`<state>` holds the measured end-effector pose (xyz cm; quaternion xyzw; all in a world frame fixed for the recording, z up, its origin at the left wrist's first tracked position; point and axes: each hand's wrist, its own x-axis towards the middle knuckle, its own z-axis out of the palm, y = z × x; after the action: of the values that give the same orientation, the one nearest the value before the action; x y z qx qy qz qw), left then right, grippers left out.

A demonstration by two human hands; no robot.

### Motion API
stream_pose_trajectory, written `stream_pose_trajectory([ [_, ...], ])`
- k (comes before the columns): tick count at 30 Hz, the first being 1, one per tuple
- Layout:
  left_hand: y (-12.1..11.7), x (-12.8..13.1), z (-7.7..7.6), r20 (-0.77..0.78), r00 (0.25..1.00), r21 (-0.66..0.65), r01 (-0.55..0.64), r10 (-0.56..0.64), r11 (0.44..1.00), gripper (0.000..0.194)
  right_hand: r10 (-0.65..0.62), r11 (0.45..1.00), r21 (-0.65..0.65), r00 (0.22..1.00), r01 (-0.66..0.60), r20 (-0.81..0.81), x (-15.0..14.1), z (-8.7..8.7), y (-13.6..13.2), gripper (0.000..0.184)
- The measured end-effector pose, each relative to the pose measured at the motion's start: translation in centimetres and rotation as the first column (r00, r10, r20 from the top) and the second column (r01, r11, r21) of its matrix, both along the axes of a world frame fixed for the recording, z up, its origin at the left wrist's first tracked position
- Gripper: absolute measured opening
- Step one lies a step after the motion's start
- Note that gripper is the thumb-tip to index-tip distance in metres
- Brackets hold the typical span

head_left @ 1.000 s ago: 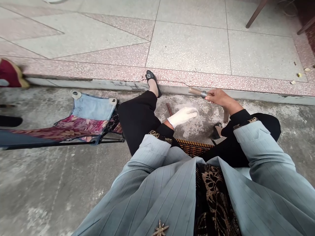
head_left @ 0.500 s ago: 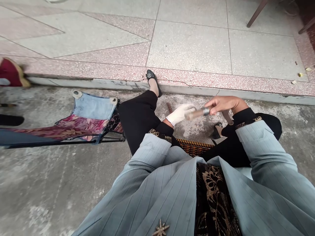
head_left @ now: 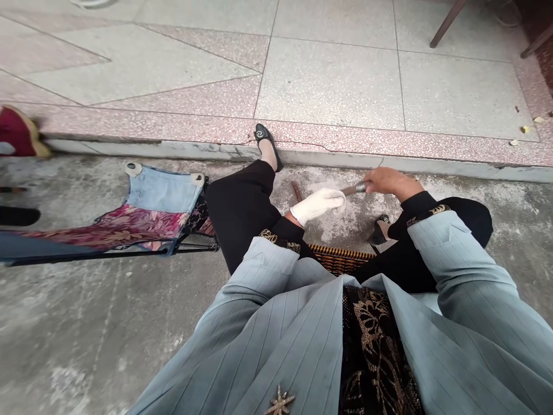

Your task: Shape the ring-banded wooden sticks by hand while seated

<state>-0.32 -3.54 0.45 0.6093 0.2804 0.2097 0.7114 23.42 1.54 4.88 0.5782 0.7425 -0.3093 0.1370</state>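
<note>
My left hand (head_left: 320, 206) wears a white knitted glove, its fingers closed around one end of a brown, wooden-looking handle (head_left: 348, 191). A silver, coiled-looking band circles the handle near its other end. There, my bare right hand (head_left: 391, 181) grips it with curled fingers. Whatever the handle leads into is hidden behind the right hand. Both hands are above the concrete between my spread knees. On the ground just beyond the gloved hand lies a reddish-brown stick (head_left: 296, 191).
Woven wicker (head_left: 341, 259) shows between my thighs. Left of my knee stands a low folding chair (head_left: 166, 187) in denim and floral cloth. A raised tiled step (head_left: 332, 92) runs ahead. A red shoe (head_left: 17, 131) is at far left, a brown furniture leg (head_left: 447, 24) at upper right.
My right hand has turned over, its back now more toward me. The handle tilts differently, and the grey curved piece seen below the right hand is out of sight. The gloved fingers close further round the handle's end.
</note>
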Motion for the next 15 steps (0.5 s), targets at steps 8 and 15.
stream_pose_trajectory([
  [8, 1.0, -1.4, -0.5, 0.087, 0.960, -0.013, -0.265, 0.265, 0.964, 0.040, -0.046, 0.838, -0.404, 0.690, -0.366, -0.722, 1.1, 1.9, -0.7, 0.042],
  [15, 0.2, 0.0, -1.0, 0.222, 0.930, -0.233, -0.241, 0.293, 0.942, 0.055, -0.343, 0.939, -0.312, 0.318, 0.145, -0.884, 0.6, 1.1, 0.0, 0.035],
])
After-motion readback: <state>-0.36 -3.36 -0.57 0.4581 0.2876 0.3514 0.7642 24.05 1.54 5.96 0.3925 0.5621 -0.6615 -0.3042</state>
